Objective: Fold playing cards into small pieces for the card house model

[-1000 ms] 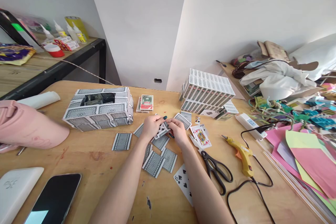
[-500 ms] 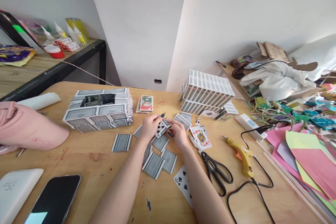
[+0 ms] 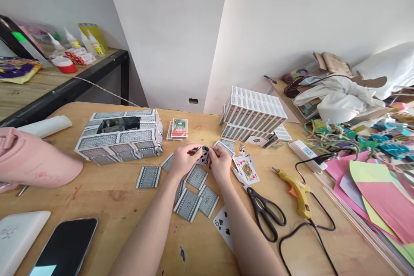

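Note:
Both my hands meet at the middle of the wooden table (image 3: 106, 194). My left hand (image 3: 183, 159) and my right hand (image 3: 220, 161) pinch one folded playing card (image 3: 203, 155) between their fingertips; black spade pips show on it. Several face-down grey-backed cards (image 3: 190, 200) lie scattered below my hands, and a face-up spade card (image 3: 223, 226) lies near my right forearm. A face card (image 3: 247, 169) rests just right of my right hand. To the left stands a box covered in card backs (image 3: 121, 136).
Black scissors (image 3: 265, 213) and a yellow glue gun (image 3: 299, 192) with its black cord lie to the right. Stacked card packs (image 3: 254, 112) stand behind. Coloured paper (image 3: 378, 189) fills the right side. A phone (image 3: 66, 246) and a pink cap (image 3: 35, 159) lie left.
The card between my fingers has gone from flat and open to folded small. Both hands drew closer together over it.

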`<state>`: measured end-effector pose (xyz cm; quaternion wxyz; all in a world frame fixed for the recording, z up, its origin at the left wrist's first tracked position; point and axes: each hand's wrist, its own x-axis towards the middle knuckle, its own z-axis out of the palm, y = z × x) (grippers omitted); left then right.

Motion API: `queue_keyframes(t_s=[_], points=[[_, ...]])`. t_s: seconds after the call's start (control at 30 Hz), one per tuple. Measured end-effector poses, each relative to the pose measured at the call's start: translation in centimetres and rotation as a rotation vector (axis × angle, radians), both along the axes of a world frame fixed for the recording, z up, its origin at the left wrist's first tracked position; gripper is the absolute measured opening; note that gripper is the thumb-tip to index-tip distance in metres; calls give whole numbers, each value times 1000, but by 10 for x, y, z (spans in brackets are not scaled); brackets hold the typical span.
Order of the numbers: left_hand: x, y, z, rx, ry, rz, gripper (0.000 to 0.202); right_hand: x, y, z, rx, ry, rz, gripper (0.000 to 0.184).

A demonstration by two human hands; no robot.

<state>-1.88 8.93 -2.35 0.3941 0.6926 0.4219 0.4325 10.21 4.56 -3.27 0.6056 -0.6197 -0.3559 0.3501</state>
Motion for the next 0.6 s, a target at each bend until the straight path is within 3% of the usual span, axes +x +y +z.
queue_keyframes(t_s=[0.33, 0.6], points=[[0, 4, -1, -356, -226, -54, 28, 3, 4, 1, 28, 420, 154, 32], [3, 8, -4, -290, -219, 10, 31, 0, 6, 3, 65, 390, 148, 35]])
